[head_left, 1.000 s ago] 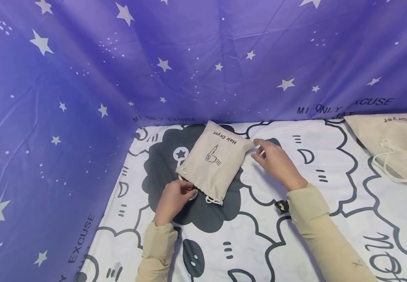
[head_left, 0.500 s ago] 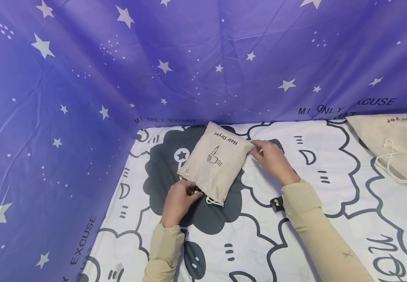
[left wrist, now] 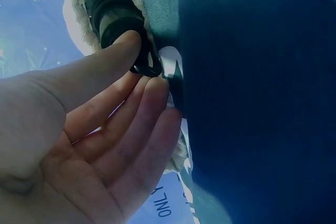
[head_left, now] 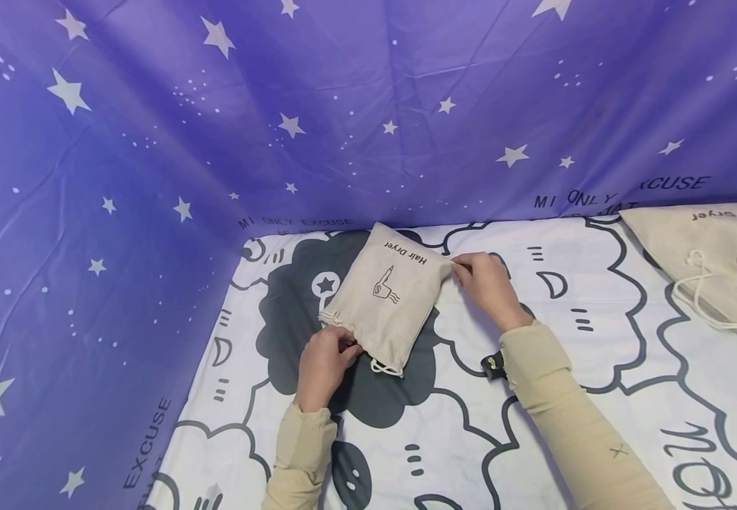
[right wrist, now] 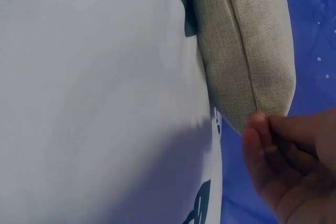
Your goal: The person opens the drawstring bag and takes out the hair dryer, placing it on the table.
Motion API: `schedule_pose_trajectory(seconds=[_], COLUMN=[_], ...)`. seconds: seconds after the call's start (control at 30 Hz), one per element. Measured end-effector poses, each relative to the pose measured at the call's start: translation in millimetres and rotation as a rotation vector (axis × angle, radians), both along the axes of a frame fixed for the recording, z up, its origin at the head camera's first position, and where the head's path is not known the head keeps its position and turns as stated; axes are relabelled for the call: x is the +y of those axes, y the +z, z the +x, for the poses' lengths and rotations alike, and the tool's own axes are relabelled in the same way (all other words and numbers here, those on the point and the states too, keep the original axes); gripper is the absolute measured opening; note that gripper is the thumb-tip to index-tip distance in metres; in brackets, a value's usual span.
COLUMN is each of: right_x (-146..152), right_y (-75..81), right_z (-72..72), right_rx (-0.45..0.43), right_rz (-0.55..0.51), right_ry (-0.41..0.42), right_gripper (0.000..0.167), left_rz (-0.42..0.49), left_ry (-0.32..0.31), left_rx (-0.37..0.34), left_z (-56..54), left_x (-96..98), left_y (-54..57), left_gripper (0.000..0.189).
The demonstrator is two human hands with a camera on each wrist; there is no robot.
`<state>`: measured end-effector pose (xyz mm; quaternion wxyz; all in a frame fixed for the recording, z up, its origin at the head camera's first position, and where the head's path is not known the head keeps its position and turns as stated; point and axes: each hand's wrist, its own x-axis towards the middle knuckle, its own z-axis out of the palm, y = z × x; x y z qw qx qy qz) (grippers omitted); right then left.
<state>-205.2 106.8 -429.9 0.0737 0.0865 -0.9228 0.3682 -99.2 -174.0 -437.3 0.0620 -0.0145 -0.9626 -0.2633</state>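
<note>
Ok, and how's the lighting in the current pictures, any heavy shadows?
Head view: bright, the centre bag shows clearly; left wrist: dim and bluish, a deep shadow over the sheet; right wrist: dimmer than the head view, a soft-edged shadow low on the sheet.

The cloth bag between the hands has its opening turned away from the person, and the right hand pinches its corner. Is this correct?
No: the head view shows the opening of the cloth bag facing the person. The rest is right.
</note>
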Motion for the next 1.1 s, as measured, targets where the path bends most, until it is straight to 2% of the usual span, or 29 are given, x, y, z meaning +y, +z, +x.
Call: schedule_pose_trajectory(seconds=[0.43,0.77,0.93,1.1], right_x=[7,12,15,18], right_y=[1.5,3.1,4.0,4.4], right_z=[2.8,3.7,4.6,6.2], right_rx=[-0.017,-0.019,-0.013,-0.016], right_rz=[-0.027,-0.033,-0.033,-0.026], right_ry=[-0.032,-0.047,-0.053,-0.059], right_gripper=[0.019,0.020,0.020,0.020], left_rz=[0.009,0.005,-0.016,0.005], left_ry=[0.010,0.009,0.001,0.003], left_rx=[-0.025,0.005,0.011,-0.004], left_z=[3.2,8.7,10.7,12.2], left_x=[-14.8,-28.8,-39.5,-51.4], left_y=[-1.0,1.7,3.5,5.7], left_gripper=[0.013,0.014,0.013,0.012])
